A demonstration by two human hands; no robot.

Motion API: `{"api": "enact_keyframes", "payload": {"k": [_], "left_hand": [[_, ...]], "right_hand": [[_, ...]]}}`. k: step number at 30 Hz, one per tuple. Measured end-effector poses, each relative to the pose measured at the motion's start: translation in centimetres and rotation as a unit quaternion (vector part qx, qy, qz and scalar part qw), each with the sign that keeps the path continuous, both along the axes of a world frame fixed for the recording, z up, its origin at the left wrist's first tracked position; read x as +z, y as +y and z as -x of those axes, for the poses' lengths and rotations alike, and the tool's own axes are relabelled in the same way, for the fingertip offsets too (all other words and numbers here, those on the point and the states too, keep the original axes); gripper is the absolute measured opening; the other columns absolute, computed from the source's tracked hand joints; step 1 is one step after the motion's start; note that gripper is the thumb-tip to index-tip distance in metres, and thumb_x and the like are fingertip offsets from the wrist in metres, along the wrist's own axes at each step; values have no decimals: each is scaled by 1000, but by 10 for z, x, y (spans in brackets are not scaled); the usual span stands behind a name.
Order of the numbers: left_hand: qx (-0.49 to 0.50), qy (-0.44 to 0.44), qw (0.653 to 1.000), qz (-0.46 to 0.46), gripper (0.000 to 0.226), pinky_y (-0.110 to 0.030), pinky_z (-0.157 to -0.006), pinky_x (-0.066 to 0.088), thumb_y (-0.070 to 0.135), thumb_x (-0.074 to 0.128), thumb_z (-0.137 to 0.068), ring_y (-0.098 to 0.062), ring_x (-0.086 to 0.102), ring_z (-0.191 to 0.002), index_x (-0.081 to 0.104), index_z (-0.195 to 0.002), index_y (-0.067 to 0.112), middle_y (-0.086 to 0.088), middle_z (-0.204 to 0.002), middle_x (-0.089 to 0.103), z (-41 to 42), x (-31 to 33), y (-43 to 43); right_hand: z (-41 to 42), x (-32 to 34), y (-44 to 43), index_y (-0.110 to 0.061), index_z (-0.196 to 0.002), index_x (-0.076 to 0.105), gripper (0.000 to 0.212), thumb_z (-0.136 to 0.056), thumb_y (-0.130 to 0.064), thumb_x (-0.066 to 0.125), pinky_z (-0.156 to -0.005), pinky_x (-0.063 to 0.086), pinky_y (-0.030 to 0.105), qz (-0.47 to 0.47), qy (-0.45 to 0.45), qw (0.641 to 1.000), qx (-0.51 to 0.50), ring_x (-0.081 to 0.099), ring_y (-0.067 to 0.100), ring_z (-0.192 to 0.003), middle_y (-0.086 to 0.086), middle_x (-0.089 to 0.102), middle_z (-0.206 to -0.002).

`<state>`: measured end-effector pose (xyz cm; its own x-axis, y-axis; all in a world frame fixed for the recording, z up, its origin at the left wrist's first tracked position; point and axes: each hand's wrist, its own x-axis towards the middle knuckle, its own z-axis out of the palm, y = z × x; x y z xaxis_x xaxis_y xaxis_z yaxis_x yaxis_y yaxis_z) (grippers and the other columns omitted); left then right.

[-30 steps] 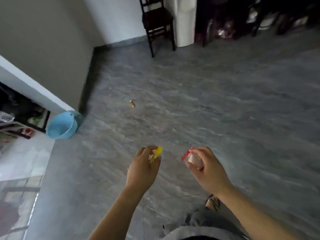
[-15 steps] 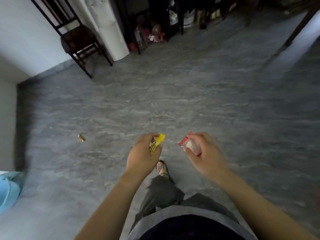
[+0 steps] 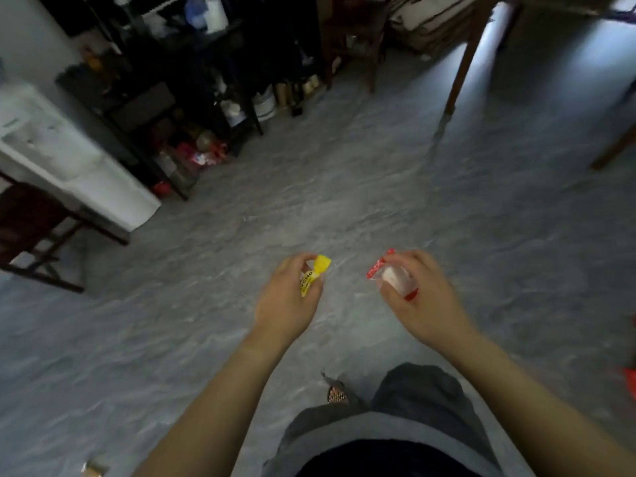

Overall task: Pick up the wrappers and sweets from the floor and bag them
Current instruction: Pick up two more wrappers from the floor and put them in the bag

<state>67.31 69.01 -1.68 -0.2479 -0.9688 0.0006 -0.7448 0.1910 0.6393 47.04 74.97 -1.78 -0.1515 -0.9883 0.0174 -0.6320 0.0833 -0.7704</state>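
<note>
This looks like a room in someone's home. The floor (image 3: 344, 208) is grey and looks like stone. A white water machine (image 3: 69, 166) stands by the wall, with a dark wooden chair (image 3: 31, 218) just beside it. Dark shelves (image 3: 192, 80) are packed with many small things. Bottles (image 3: 297, 92) stand on the floor beside them. A wooden table leg (image 3: 464, 60) stands at the back.

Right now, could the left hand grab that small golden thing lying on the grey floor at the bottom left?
Probably not at once. The left hand grips a yellow sweet wrapper and is held well above the floor; the small golden thing lies bare, with nothing blocking it.
</note>
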Motion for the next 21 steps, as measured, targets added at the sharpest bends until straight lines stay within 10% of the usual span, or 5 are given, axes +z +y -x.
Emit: {"api": "enact_keyframes", "payload": {"k": [8,21], "left_hand": [[-167,0,986,-7,27,-22,-73,39,25,60,-85,-5,50,-87,57,-112,26,12,-99,53,145,-13,-136],[-218,8,976,5,25,-22,-69,45,29,62,-84,-6,54,-84,59,-109,27,15,-96,55,398,4,-328]], "right_hand": [[117,-23,-75,-25,-111,58,30,-83,-30,64,-81,51,38,-1,-18,984,-177,56,15,-99,-4,51,-118],[356,-8,-245,-27,-113,56,30,-84,-33,61,-70,52,30,7,-2,968,-251,56,12,-90,-9,47,-116]]}}
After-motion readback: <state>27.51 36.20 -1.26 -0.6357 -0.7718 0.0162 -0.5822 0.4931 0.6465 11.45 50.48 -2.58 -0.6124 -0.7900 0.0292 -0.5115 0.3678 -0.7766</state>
